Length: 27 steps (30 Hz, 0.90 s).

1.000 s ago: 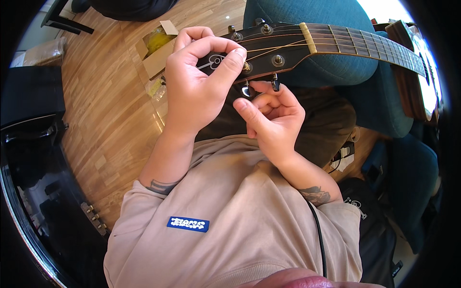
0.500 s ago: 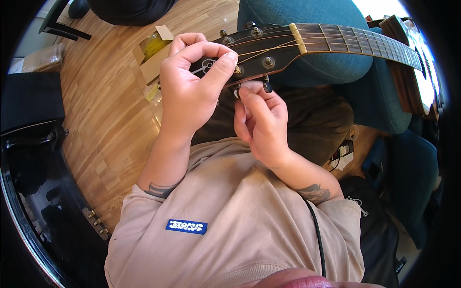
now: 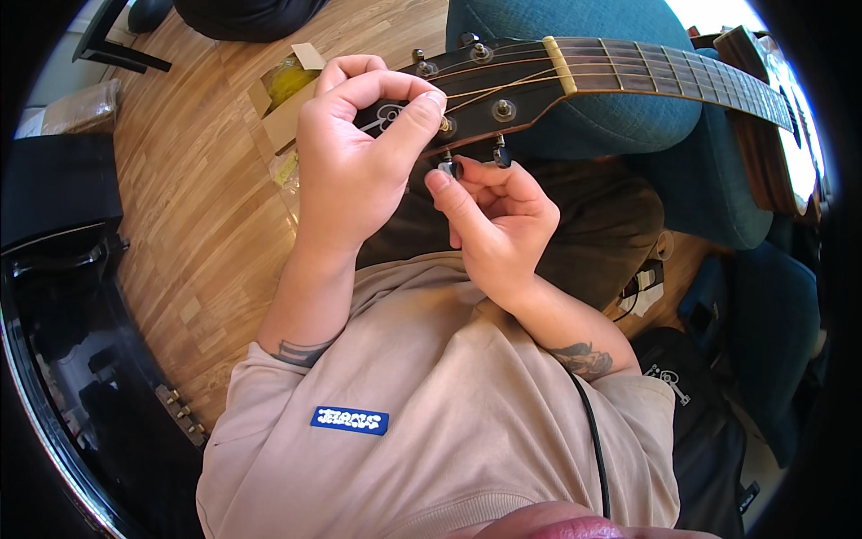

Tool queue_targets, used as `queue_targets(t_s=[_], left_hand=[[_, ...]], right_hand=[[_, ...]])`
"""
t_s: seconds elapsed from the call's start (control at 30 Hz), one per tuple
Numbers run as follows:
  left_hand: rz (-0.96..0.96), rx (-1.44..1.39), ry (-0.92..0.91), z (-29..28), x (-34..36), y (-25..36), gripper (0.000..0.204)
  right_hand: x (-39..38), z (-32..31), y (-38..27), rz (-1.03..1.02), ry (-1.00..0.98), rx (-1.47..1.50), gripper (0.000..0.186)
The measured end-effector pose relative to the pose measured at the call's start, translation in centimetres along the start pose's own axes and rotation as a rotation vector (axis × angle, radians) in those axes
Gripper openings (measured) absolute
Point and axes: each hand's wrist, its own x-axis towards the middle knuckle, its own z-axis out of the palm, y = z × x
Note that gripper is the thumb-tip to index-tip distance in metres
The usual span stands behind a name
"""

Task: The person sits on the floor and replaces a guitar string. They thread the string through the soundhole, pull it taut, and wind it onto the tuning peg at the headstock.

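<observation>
A guitar's dark headstock (image 3: 489,85) lies in front of me, its neck (image 3: 655,67) running off to the right. My left hand (image 3: 355,162) is over the headstock, thumb and forefinger pinched on a guitar string (image 3: 485,92) beside a tuning post (image 3: 446,126) wound with string. Just below the headstock's near edge, my right hand (image 3: 503,220) has its thumb and curled forefinger at a tuning peg (image 3: 451,168). Another black tuning peg (image 3: 501,154) sits to the right of it. A pale nut (image 3: 558,65) carries the strings onto the fretboard.
Teal upholstered seating (image 3: 620,117) is beneath the neck. An opened cardboard box (image 3: 285,121) with something yellow inside stands on the wooden floor (image 3: 206,207). Glossy black furniture (image 3: 72,350) fills the left side. A black cable (image 3: 594,440) runs down my shirt.
My right hand's fingers have shifted around the tuning peg, the thumb moving left and the knuckles right, so more of the peg shows. The left hand keeps its pinch almost unmoved.
</observation>
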Motion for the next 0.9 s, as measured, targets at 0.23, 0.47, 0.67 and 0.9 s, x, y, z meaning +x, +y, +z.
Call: queue_targets(t_s=[0.23,0.47,0.67,0.9], left_hand=[[-0.025,-0.01,0.003,-0.1,-0.1,-0.1,0.016],[0.002,0.006,0.009,0.1,-0.2,-0.4,0.016],[0.009,0.006,-0.001,0.1,-0.1,0.0,0.016],[0.021,-0.022,0.011,0.2,0.1,-0.6,0.015]], right_hand=[[0.4,0.1,-0.9,0.209,-0.087,-0.009,0.016],[0.6,-0.7,-1.6,0.576,-0.204,0.392,0.021],[-0.1,-0.1,0.7,-0.084,-0.044,-0.054,0.016],[1.3,-1.3,-1.3,0.804,-0.233,0.772,0.023]])
